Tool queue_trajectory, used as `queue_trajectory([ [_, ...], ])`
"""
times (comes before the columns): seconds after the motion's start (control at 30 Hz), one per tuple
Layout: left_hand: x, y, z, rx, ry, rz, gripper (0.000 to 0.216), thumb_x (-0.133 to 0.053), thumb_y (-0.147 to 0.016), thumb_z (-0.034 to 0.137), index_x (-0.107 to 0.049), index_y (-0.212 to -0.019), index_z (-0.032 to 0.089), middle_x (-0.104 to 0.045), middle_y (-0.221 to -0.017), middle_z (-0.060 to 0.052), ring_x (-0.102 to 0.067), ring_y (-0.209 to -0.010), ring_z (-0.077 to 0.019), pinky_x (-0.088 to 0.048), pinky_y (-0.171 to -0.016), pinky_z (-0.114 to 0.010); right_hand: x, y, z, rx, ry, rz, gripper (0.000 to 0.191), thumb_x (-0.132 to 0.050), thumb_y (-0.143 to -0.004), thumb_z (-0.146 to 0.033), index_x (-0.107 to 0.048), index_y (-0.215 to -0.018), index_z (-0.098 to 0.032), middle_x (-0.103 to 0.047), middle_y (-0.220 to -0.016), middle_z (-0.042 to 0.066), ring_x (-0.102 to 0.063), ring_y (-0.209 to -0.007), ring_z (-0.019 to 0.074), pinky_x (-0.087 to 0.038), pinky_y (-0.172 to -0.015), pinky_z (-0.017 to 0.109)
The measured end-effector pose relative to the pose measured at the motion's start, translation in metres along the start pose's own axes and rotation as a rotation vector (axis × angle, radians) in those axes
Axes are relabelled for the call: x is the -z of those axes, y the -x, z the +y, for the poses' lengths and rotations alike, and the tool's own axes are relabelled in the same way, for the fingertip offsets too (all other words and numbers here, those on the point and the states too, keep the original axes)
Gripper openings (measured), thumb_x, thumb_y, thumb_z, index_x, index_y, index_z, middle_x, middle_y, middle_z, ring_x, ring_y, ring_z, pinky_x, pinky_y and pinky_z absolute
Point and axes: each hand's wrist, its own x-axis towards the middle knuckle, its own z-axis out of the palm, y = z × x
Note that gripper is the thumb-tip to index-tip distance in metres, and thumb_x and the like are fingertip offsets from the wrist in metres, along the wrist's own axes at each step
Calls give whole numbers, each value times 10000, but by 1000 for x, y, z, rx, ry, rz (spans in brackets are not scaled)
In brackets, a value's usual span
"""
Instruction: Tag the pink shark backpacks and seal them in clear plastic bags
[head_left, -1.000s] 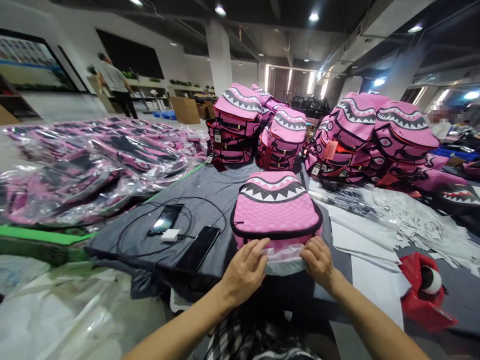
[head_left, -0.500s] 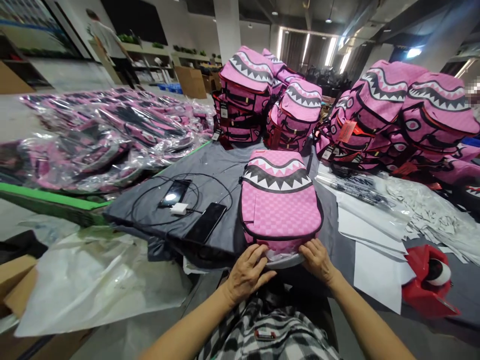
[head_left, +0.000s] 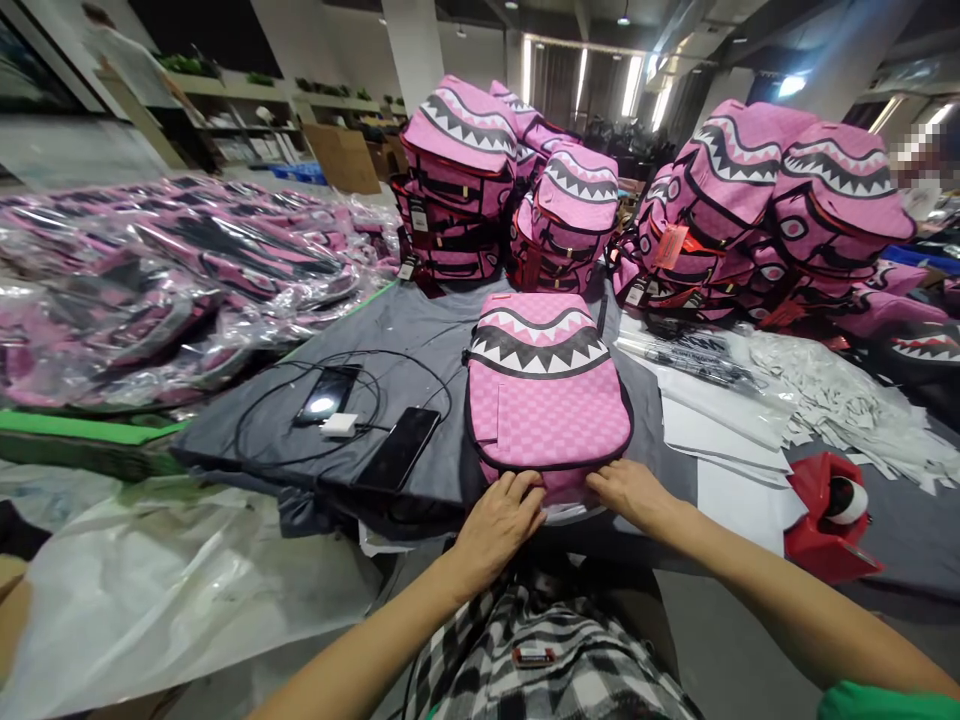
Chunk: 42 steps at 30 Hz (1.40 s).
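A pink checkered backpack (head_left: pixel 559 415) with a black-and-white shark-teeth band lies front side up on the grey cloth-covered table, just before me. Its lower end faces my body. My left hand (head_left: pixel 499 525) has its fingers curled on the left part of that end. At the right part, my right hand (head_left: pixel 630 492) grips the same end with thumb and fingers close together. Between the hands shows a pale, partly see-through edge (head_left: pixel 564 510), perhaps plastic. My fingertips are partly hidden against the fabric.
Stacked pink backpacks (head_left: pixel 461 140) stand behind. Plastic-wrapped ones (head_left: pixel 225 240) cover the left side. A phone (head_left: pixel 401 447), cables and white charger (head_left: pixel 339 426) lie left; a red tape dispenser (head_left: pixel 817 515), white sheets (head_left: pixel 739 500) and white strips (head_left: pixel 832 385) lie right. A person (head_left: pixel 142 75) stands far left.
My head view has shifted to the right. My right hand has slid in along the backpack's lower end, its forearm now slanting farther out. My left fingers are drawn closer together.
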Motion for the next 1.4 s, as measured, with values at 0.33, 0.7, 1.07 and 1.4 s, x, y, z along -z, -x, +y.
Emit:
queue_trajectory([
  [0.33, 2, 0, -25, -387, 340, 94, 224, -408, -971, 61, -595, -898, 161, -706, -1104, -101, -612, -1053, -201, -536, -930, -362, 10, 18, 5, 197, 32, 488, 218, -415, -1005, -70, -608, -1049, -162, -681, -1020, 102, -605, -918, 193, -432, -758, 318],
  [0.7, 16, -22, -43, -356, 264, -167, 209, -569, -945, 167, -550, -1153, 168, -663, -906, -28, -622, -820, -181, -500, -709, -288, 23, 10, 20, 121, -159, 63, 117, -625, -965, -286, -609, -1047, -203, -597, -923, -5, -540, -681, 105, -285, -531, 241],
  [1.07, 31, -21, -46, -792, 151, -5, 205, -431, -964, 72, -598, -913, 179, -595, -728, -14, -571, -718, -160, -540, -837, -333, 25, 7, 10, 271, 156, 189, 156, -493, -1012, -175, -621, -937, -220, -593, -833, -5, -454, -622, 116, -210, -525, 296],
  [1.4, 11, 17, -36, -655, 88, 205, 150, -504, -922, 38, -628, -988, 90, -648, -762, -50, -610, -672, -165, -532, -746, -346, -39, 47, -38, -68, 9, 743, 281, -512, -929, -28, -671, -1076, -207, -715, -880, 49, -608, -640, 116, -432, -562, 242],
])
